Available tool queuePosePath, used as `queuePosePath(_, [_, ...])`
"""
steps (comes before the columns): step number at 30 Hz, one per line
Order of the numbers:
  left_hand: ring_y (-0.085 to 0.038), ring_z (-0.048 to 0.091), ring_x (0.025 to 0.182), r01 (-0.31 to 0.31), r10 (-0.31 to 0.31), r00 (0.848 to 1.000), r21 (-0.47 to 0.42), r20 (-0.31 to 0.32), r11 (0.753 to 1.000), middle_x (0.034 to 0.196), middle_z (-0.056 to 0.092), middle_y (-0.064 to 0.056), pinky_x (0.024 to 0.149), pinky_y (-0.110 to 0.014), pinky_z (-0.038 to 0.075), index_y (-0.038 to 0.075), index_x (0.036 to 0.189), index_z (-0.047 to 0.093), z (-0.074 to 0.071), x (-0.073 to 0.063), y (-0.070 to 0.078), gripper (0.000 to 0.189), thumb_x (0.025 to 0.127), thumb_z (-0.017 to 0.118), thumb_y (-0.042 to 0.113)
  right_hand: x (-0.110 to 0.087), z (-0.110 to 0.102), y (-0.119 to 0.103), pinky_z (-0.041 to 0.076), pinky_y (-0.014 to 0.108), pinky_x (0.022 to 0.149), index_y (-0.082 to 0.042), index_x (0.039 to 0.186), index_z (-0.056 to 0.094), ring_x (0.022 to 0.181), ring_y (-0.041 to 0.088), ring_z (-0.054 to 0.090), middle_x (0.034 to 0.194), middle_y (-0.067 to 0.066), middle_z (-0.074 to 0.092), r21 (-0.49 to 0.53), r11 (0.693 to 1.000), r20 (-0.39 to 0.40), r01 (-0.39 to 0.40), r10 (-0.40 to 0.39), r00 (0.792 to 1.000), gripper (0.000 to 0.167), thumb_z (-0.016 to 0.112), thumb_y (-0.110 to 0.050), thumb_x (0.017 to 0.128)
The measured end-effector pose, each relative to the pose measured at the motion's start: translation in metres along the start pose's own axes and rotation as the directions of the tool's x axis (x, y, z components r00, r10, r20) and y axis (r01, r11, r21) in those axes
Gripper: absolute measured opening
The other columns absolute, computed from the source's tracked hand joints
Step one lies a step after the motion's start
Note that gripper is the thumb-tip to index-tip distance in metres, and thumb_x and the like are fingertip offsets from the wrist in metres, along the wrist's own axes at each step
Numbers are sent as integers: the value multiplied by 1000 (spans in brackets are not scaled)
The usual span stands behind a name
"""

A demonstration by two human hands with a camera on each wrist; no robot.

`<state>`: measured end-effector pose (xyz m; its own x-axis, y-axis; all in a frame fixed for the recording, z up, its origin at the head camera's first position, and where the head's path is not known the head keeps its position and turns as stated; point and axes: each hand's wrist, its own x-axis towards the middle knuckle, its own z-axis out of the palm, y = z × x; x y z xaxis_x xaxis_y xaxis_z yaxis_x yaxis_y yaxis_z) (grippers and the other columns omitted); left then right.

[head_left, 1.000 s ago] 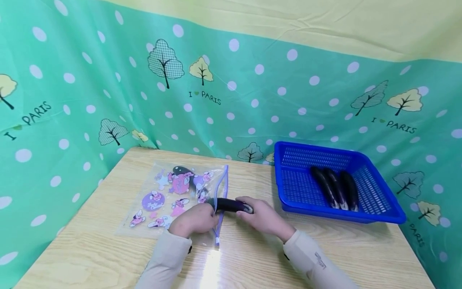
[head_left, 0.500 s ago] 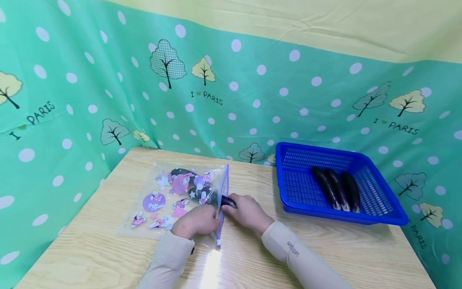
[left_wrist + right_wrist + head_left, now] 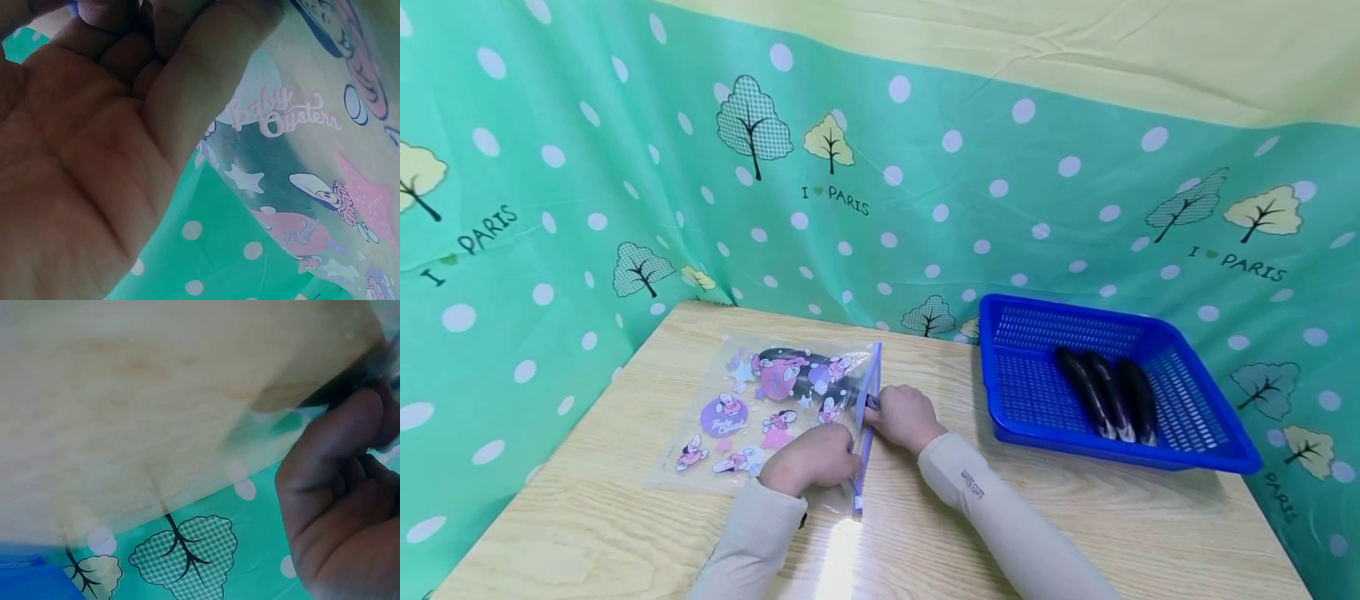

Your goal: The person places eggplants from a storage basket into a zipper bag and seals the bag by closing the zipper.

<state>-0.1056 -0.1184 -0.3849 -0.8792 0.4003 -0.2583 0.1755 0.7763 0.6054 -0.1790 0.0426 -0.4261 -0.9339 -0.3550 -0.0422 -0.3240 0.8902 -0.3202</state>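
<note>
A clear zip bag [image 3: 700, 475] with cartoon prints lies flat at the left, its purple-edged mouth to the right. My left hand [image 3: 816, 458] grips the near part of that mouth with curled fingers; in the left wrist view the bag [image 3: 287, 140] stretches away beside the palm. At the mouth, my right hand [image 3: 907, 417] pinches the end of an eggplant [image 3: 872, 402], most of which is inside the bag. Dark eggplant shapes [image 3: 842, 387] show through the plastic, partly covered by the prints. In the right wrist view, the right hand's fingers [image 3: 337, 444] are bent at a dark shape.
A blue plastic basket [image 3: 1120, 454] stands at the right rear of the wooden table [image 3: 925, 517], with three eggplants [image 3: 1084, 392] side by side in it. A green dotted curtain [image 3: 970, 200] hangs behind and beside the table.
My right hand has moved left, pushing the eggplant through the mouth until only its end shows outside. The left hand keeps its grip on the bag with little movement.
</note>
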Motion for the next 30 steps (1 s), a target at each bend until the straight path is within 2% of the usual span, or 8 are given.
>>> queuePosePath(4, [-18,48,58,17,-17,1000,-12,2,1000,68,52,-4,55,-35,41,8,74,57,-1,1,1,16,88,63,13,9,2,0,48,38,52,-14,60,51,56,22,52,61,3,53,-86,996,4,-36,36,999,60,58,-65,92])
queuePosePath(8, [-17,47,58,29,-28,1000,-29,4,999,67,52,-4,53,-34,40,9,74,56,0,1,1,16,88,64,13,13,5,-1,50,38,53,-14,61,54,58,21,55,64,4,56,-141,988,18,-57,60,998,61,56,-67,92])
queuePosePath(11, [-17,47,57,29,-29,1000,-29,10,999,66,52,-3,54,-34,40,9,72,56,2,1,0,18,88,64,13,13,4,0,49,37,54,-14,61,52,57,20,53,62,3,54,-100,994,59,-45,51,997,59,58,-63,93])
queuePosePath(14, [-17,47,57,23,-22,1000,-15,10,1000,65,52,-2,55,-34,40,9,70,56,2,1,-1,20,88,63,13,11,1,4,46,35,56,-16,61,49,57,18,50,59,0,50,-7,1000,108,-12,13,994,53,61,-54,96])
queuePosePath(18, [-19,48,59,13,-13,1000,1,5,1000,66,53,-3,58,-36,42,9,70,56,0,2,-1,20,88,63,13,10,-6,11,41,32,59,-16,65,49,58,16,46,59,-2,45,117,993,155,20,-39,987,41,62,-37,98])
queuePosePath(21, [-19,49,61,15,-15,1000,4,8,1000,68,54,-3,60,-36,43,8,71,57,-1,2,0,18,88,63,13,10,-10,14,40,31,59,-15,70,51,58,15,45,61,-3,46,170,985,180,42,-73,981,35,60,-29,101])
queuePosePath(24, [-20,50,62,28,-28,1000,0,11,1000,70,54,-4,61,-37,43,8,73,57,-1,2,1,17,88,62,13,11,-11,12,42,31,60,-15,72,53,59,15,47,62,-2,47,169,983,171,73,-103,980,33,57,-25,103])
queuePosePath(30, [-21,50,63,34,-34,999,-10,4,999,70,54,-4,62,-37,43,8,74,56,0,0,1,16,88,61,12,15,0,6,48,32,64,-18,72,58,62,15,54,65,-4,54,64,992,104,104,-111,988,32,55,-25,103])
